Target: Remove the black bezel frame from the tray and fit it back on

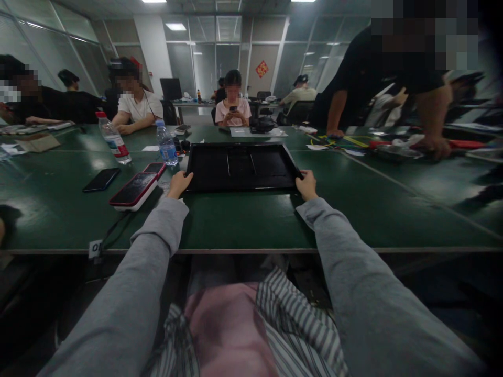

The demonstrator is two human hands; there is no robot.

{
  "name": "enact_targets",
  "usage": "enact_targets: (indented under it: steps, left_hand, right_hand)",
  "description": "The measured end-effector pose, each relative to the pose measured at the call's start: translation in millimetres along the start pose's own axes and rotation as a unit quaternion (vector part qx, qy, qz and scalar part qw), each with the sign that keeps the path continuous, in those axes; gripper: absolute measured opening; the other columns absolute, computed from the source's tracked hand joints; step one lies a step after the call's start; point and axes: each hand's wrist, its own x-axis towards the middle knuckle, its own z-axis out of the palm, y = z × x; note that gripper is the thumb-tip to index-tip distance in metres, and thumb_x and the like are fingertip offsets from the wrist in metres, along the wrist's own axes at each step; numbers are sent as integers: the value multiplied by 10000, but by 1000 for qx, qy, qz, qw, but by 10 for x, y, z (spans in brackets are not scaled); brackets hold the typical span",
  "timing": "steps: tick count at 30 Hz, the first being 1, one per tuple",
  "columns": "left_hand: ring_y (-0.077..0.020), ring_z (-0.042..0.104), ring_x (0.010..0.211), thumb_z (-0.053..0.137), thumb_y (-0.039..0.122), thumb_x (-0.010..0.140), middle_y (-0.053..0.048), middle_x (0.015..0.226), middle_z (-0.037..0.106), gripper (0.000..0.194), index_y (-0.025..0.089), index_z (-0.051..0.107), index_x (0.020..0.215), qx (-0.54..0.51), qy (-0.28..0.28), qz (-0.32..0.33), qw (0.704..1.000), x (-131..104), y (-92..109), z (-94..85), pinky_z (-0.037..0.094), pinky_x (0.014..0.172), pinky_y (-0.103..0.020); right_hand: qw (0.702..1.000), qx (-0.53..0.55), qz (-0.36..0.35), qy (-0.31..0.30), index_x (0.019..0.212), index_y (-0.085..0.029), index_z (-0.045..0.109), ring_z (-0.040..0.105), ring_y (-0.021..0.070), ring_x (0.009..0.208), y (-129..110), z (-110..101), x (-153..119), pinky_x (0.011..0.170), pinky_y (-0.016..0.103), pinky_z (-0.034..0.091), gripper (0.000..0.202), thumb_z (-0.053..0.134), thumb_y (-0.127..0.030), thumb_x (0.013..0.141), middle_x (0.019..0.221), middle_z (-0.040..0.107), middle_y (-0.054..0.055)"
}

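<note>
A shallow black rectangular tray-like panel (212, 167) with a raised rim and two thin upright lines inside is in front of me, over the green table (243, 220). My left hand (181, 184) grips its near left corner, thumb on the rim. At the near right corner my right hand (307, 185) is closed on the edge in the same way. The fingers under the panel are hidden on both sides. Whether the panel rests on the table or is slightly raised, I cannot tell.
Left of the panel are a water bottle (167, 144), a red-capped bottle (113, 139), a dark phone (101, 179) and a red-edged device (135, 188) with a cable. A person (233, 107) sits opposite. Another person's arm (434, 115) leans on the table at right, near cables.
</note>
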Motion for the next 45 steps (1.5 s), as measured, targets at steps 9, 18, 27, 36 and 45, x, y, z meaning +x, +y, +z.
enact_targets:
  steps: [9,18,27,36,45]
  left_hand:
    - [-373,651,1249,548,507,968,-235,1280,712,506,104,713,1225,3,11,12,1000,60,-62,59,490,1037,-428]
    - [-366,655,1243,547,516,962,-224,1283,714,510,116,709,1235,0,10,9,1000,66,-70,58,491,1032,-424]
    - [-366,674,1201,556,494,962,-206,1221,739,457,149,723,1210,8,18,19,1000,30,-39,42,504,1013,-433]
    - [-322,658,1246,583,437,962,-194,1314,708,473,140,684,1317,-37,24,34,998,33,-55,49,486,1055,-403]
    - [-262,697,1166,629,372,933,-146,1222,760,392,109,751,1198,-176,24,-21,984,98,-59,32,514,1008,-321]
  right_hand:
    - [1000,-16,4,0,1165,-177,606,635,287,1095,33,13,26,1061,491,481,469,535,-172,702,1116,691,137]
    - [1000,-5,-4,6,1139,-189,605,635,281,1069,52,20,37,1047,494,487,446,526,-179,700,1071,695,129]
    - [1000,5,13,6,1136,-189,598,641,290,1092,15,25,47,1072,516,471,399,547,-194,741,1102,696,142]
    - [1000,-8,10,7,1177,-184,595,641,282,1107,43,43,69,1077,490,467,428,534,-180,754,1128,692,140]
    - [1000,1,30,0,1289,-149,562,633,301,1162,42,47,90,1081,489,458,471,570,-253,829,1225,673,183]
